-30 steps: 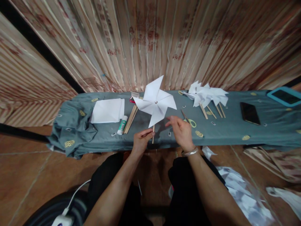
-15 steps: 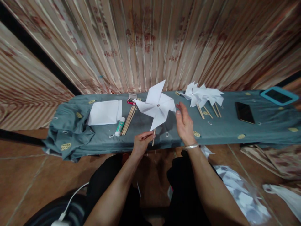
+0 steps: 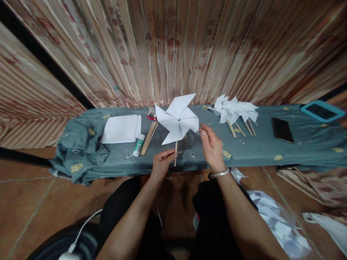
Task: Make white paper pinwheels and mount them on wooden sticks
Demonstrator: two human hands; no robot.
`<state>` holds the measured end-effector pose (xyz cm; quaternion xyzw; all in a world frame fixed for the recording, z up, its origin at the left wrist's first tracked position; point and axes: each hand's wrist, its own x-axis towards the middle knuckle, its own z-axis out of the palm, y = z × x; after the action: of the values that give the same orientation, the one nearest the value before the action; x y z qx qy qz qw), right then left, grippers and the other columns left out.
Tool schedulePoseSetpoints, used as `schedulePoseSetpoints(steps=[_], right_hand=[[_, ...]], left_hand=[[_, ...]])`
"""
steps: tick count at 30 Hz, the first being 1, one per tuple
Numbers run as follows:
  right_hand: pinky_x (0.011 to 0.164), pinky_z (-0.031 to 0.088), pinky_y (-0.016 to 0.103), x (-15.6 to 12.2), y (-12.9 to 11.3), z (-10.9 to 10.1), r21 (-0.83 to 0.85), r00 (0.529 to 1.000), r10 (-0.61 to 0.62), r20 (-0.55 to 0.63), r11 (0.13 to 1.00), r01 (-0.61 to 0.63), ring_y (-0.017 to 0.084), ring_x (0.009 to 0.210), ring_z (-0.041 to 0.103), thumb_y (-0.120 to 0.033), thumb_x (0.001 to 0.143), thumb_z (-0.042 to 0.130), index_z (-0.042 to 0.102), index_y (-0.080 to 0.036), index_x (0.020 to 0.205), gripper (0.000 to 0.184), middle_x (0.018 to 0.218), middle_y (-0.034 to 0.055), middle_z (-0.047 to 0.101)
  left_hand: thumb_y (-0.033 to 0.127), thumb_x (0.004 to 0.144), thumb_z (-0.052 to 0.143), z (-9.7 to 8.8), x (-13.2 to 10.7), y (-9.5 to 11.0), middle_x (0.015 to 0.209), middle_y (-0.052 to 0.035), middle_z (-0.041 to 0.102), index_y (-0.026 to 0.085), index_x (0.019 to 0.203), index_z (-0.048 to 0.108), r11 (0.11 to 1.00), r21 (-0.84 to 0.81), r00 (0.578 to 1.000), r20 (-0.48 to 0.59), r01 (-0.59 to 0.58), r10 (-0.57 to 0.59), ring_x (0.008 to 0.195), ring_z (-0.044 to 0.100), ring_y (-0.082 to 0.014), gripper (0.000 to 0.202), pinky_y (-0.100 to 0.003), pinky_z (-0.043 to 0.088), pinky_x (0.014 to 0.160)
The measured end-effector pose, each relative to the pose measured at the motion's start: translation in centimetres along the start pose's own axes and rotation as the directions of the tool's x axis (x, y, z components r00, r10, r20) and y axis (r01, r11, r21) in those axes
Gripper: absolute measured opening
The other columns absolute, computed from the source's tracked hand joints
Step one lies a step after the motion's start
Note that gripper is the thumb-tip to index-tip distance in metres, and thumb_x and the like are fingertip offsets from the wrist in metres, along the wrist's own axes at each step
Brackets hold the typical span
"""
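My left hand pinches the wooden stick of a white paper pinwheel and holds it upright over the front of the bench. My right hand is raised beside the wheel, fingers loosely apart, with its fingertips at the right blade's edge. A silver pin sits at the pinwheel's centre. A bangle circles my right wrist.
The grey-green cloth-covered bench carries a stack of white paper, a glue stick, loose wooden sticks, several finished pinwheels, a dark phone and a blue-cased tablet. Paper scraps lie on the floor at right. Curtains hang behind.
The pinwheel's blades have turned. My right hand rose from near the stick to the right blade half a second ago, and now sits slightly lower at the blade's edge.
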<state>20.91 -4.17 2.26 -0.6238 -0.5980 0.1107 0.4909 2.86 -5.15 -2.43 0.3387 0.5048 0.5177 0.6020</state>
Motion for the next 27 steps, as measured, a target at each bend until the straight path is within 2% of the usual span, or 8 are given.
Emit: schedulePoseSetpoints(steps=[5, 27], right_hand=[[0.085, 0.051, 0.038, -0.5, -0.4, 0.0, -0.010, 0.999, 0.012, 0.038, 1.000, -0.011, 0.025, 0.096, 0.068, -0.047, 0.097, 0.037, 0.064, -0.021, 0.119, 0.043, 0.108, 0.0085, 0.074], [0.080, 0.051, 0.033, -1.6, -1.4, -0.1, 0.077, 0.992, 0.028, 0.121, 0.996, -0.037, 0.022, 0.087, 0.070, -0.042, 0.097, 0.039, 0.067, -0.024, 0.107, 0.035, 0.093, 0.0032, 0.077]], left_hand=[[0.036, 0.042, 0.091, 0.1, 0.3, -0.1, 0.073, -0.0054, 0.076, 0.016, 0.077, 0.079, 1.000, 0.011, 1.000, -0.001, -0.004, 0.004, 0.070, 0.068, -0.0181, 0.042, -0.033, 0.055, 0.077], [0.035, 0.043, 0.089, 1.5, 0.4, -0.1, 0.072, -0.0035, 0.076, 0.018, 0.075, 0.079, 1.000, 0.005, 1.000, 0.001, -0.022, 0.022, 0.066, 0.065, -0.0156, 0.037, -0.030, 0.053, 0.073]])
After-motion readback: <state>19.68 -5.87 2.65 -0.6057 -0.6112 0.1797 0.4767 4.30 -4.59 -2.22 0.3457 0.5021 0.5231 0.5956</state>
